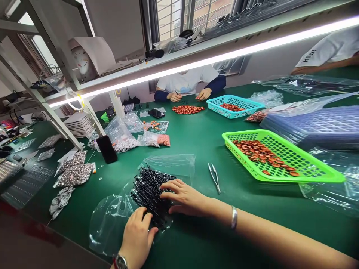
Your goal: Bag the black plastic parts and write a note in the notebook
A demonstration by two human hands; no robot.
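Black pins (pixel 150 188), thin, heaped on clear plastic (pixel 112 220)

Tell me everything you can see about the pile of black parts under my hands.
The pile of black parts is a dense heap of thin, dark, wire-like pieces, too small to tell apart. It lies on a crumpled clear plastic bag on the green table. The right hand lies flat on its right side; the left hand presses its near edge.
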